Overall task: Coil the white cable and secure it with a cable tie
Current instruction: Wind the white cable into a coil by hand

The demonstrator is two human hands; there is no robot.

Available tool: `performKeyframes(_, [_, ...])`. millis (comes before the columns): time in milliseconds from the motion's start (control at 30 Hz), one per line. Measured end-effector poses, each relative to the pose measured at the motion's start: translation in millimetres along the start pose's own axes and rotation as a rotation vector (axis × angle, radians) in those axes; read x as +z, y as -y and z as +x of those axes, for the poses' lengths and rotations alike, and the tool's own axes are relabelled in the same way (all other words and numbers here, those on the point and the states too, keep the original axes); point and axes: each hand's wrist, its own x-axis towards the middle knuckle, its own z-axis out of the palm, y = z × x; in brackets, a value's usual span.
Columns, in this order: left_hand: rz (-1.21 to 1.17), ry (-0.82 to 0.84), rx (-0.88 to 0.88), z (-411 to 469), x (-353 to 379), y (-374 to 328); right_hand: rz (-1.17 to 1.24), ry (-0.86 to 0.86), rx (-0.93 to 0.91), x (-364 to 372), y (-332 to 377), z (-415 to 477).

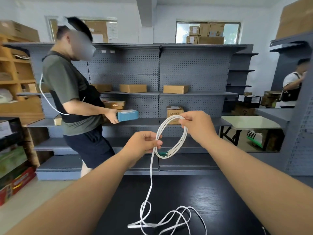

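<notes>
I hold a flat white cable (183,135) up in front of me, wound into a few round loops. My left hand (144,143) pinches the left side of the coil between thumb and fingers. My right hand (198,124) grips the coil's top right. A green connector (163,153) shows at the bottom of the loops. From my left hand the loose cable tail (150,180) drops straight down and lies in tangled curls on the black table (228,192). No cable tie is visible.
A person in a grey shirt stands left of me (71,92), holding a blue box (127,115) at grey pegboard shelves (186,70) with cardboard boxes. A white folding table (250,122) stands at right, another person (293,85) beyond it. Colourful boxes (15,182) sit at lower left.
</notes>
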Motion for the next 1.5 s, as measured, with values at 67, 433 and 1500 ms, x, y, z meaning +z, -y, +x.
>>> performKeyframes(67, [-0.03, -0.013, 0.004, -2, 2, -1, 0.085, -0.008, 0.046, 0, -2, -1])
performKeyframes(433, [0.327, -0.043, 0.085, 9, -12, -24, 0.162, 0.066, 0.213, 7, -24, -7])
performKeyframes(1500, [0.092, -0.02, 0.046, 12, -17, -13, 0.419, 0.099, 0.221, 6, -13, -1])
